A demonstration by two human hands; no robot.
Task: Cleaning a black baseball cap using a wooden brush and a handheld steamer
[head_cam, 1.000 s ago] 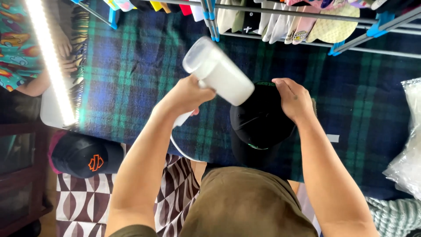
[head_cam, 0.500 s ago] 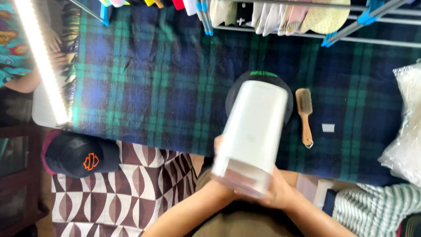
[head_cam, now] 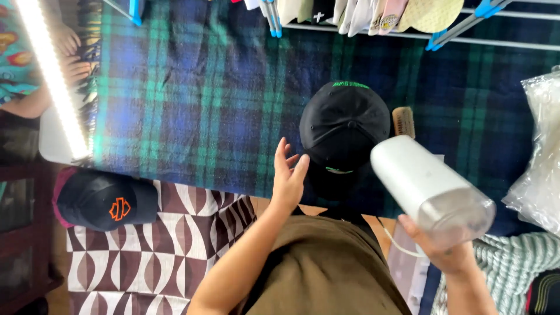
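Note:
My right hand (head_cam: 438,249) grips a white cylindrical appliance (head_cam: 429,185) with a clear end and a thin white cord, held tilted at the lower right. My left hand (head_cam: 287,177) is free, fingers spread, just left of a black cap (head_cam: 344,131) that lies on a green and blue plaid blanket (head_cam: 198,105). A small wooden brush (head_cam: 403,121) lies on the blanket at the cap's right edge, partly behind the appliance.
A second black cap with an orange emblem (head_cam: 105,201) lies on a brown patterned rug (head_cam: 151,251). A lit light bar (head_cam: 52,79) runs down the left, near another person's hands (head_cam: 73,55). A rack of hanging caps (head_cam: 373,14) spans the top; clear plastic bags (head_cam: 542,151) at right.
The appliance, held in front of me by both hands, has swung to the lower right in my right hand alone. My left hand let go and now hovers beside the black cap.

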